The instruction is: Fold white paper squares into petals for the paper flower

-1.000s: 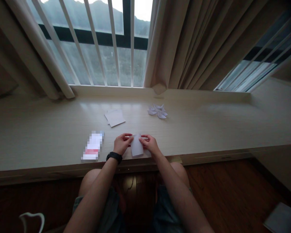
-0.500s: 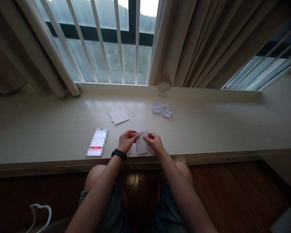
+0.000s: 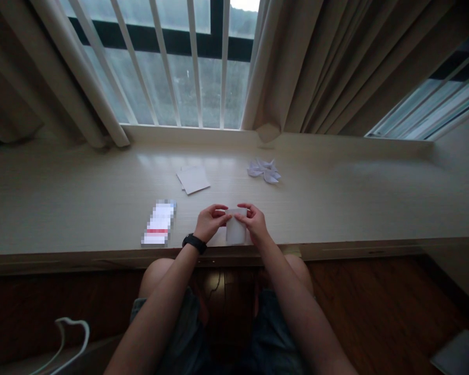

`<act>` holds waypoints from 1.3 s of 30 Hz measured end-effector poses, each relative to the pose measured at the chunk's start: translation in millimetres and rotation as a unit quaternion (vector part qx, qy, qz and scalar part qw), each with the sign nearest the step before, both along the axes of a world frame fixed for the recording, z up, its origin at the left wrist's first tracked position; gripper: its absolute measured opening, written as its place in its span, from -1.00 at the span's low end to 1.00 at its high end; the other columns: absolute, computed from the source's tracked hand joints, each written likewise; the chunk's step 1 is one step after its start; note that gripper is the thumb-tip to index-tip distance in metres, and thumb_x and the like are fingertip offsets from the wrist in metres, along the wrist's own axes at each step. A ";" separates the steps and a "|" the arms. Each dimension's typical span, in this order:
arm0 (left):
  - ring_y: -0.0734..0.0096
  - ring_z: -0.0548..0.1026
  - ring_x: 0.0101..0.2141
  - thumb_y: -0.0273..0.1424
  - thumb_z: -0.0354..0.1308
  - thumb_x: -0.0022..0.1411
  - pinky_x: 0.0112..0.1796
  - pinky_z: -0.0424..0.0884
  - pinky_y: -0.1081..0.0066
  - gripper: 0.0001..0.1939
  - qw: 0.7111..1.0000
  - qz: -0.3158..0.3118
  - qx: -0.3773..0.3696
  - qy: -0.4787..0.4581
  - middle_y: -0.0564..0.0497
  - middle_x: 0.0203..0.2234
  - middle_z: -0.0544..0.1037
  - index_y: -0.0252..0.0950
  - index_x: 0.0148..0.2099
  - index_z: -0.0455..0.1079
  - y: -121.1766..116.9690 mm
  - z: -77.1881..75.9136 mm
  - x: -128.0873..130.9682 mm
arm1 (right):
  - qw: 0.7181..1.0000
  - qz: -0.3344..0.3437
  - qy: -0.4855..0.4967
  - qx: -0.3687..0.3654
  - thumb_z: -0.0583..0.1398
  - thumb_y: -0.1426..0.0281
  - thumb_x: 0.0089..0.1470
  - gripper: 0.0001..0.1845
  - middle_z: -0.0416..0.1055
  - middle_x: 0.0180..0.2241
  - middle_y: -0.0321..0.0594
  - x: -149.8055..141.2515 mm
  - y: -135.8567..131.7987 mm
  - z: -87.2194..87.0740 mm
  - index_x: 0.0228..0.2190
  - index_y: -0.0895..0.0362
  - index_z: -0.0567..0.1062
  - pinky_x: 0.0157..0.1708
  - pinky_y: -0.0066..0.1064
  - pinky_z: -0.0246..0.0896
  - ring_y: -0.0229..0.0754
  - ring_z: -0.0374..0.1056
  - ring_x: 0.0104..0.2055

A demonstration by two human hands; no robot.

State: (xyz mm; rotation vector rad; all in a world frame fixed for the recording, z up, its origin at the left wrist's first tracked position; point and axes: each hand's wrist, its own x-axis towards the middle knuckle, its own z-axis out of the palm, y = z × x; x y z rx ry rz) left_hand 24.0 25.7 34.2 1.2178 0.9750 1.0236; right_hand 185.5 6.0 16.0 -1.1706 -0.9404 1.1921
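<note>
A small folded sheet of white paper (image 3: 236, 233) is held upright between both hands, close to the front edge of the white ledge. My left hand (image 3: 211, 223), with a black watch on its wrist, pinches the paper's upper left side. On the upper right side my right hand (image 3: 255, 223) grips it, thumb across the front and fingers behind. The thumbs almost meet near the top edge. Part of another pale sheet (image 3: 221, 237) shows on the ledge beneath the hands.
On the ledge (image 3: 336, 208) lie a few square paper sheets (image 3: 194, 180), several folded white paper pieces (image 3: 264, 170) and a phone (image 3: 159, 223) with a blurred screen. Beyond stand a barred window (image 3: 172, 78) and curtains (image 3: 297, 67). A white curved object (image 3: 86, 333) is at lower left.
The camera view has tilted slightly downward. My right thumb has slid inward along the paper's top, and the right fingers now reach over behind it. Both hands still hold the paper.
</note>
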 end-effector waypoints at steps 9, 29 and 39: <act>0.34 0.54 -0.44 -0.22 0.40 -0.10 -0.34 0.56 0.26 -0.48 1.000 0.005 0.005 -0.001 -0.05 -0.46 0.59 -0.39 -0.11 0.46 0.2 0.6 0.3 | 1.000 -0.015 0.008 0.009 0.40 0.23 -0.31 -0.45 0.52 -0.42 -0.22 1.3 1.5 -2.9 -0.21 0.14 0.48 -0.37 -0.35 0.33 -0.17 0.40 -0.40; 0.32 0.54 -0.42 -0.24 0.40 -0.11 -0.35 0.55 0.28 -0.54 1.000 0.000 0.017 0.011 -0.06 -0.44 0.60 -0.38 -0.16 0.49 1.9 -3.4 -1.2 | 1.000 -0.016 -0.018 0.003 0.41 0.21 -0.34 -0.45 0.49 -0.45 -0.27 0.8 1.8 -3.8 -0.23 0.13 0.49 -0.40 -0.38 0.28 -0.19 0.36 -0.42; 0.32 0.54 -0.44 -0.21 0.39 -0.09 -0.38 0.55 0.28 -0.56 1.000 0.007 0.019 0.019 -0.07 -0.46 0.60 -0.38 -0.19 0.49 1.7 -3.8 -0.6 | 1.000 -0.010 -0.012 -0.001 0.41 0.21 -0.35 -0.45 0.48 -0.47 -0.28 0.6 1.1 -2.8 -0.23 0.13 0.49 -0.41 -0.38 0.28 -0.19 0.36 -0.44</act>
